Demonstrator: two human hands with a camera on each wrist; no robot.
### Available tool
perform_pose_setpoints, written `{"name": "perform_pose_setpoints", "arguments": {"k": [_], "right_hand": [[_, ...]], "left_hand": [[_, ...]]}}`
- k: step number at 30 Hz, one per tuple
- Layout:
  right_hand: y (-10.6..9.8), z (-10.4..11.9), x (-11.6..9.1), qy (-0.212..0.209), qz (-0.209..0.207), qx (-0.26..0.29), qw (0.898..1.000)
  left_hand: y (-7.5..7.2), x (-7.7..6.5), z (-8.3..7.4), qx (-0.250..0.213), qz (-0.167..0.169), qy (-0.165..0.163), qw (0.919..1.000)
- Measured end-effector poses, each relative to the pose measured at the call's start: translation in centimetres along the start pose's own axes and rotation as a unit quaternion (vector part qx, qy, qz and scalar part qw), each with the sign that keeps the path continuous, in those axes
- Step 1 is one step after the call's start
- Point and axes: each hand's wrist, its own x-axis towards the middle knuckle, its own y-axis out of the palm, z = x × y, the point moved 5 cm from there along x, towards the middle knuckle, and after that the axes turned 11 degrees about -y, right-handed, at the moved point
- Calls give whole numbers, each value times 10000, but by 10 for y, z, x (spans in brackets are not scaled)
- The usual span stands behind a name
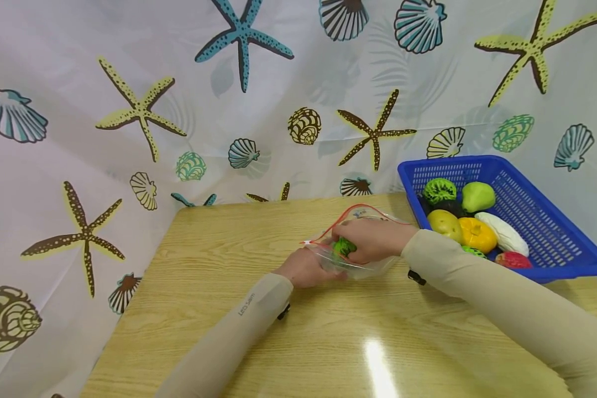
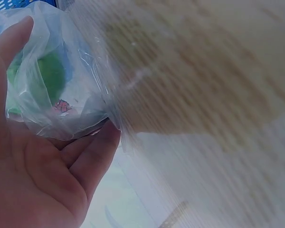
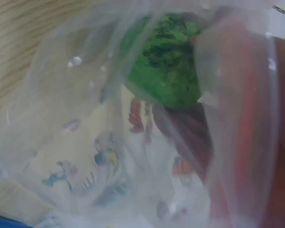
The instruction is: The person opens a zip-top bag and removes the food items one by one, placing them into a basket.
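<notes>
My right hand [image 1: 373, 237] reaches into the mouth of a clear zip bag [image 1: 365, 271] with a red zip strip. It grips a round green fruit [image 3: 168, 61] with dark green markings, which shows through the film in the right wrist view. At the bag's left side my left hand [image 1: 305, 268] holds the plastic, its thumb [image 2: 16, 38] stretched along one side and its fingers beneath. Coloured printed pictures [image 3: 107, 152] show on the bag. Part of the fruit is hidden behind the right fingers in the head view.
A blue slotted basket [image 1: 552, 215] stands on the right of the wooden table [image 1: 219, 243]. It holds several fruits and vegetables, among them a green pear [image 1: 478, 197], an orange pumpkin [image 1: 477, 234] and a white one [image 1: 502, 233]. A patterned curtain [image 1: 288, 66] hangs behind.
</notes>
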Motion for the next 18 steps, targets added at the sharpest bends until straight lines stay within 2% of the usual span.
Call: {"name": "perform_pose_setpoints", "arguments": {"k": [9, 14, 18], "right_hand": [[-48, 6, -35, -71, -849, 353, 9957], [-72, 0, -67, 237, -1270, 268, 9913], [-86, -14, -99, 550, -1772, 439, 9817]], "left_hand": [[0, 0, -1, -83, 2, 238, 9997], [2, 1, 1, -1, 45, 142, 9999], [3, 0, 2, -7, 76, -20, 10000]]}}
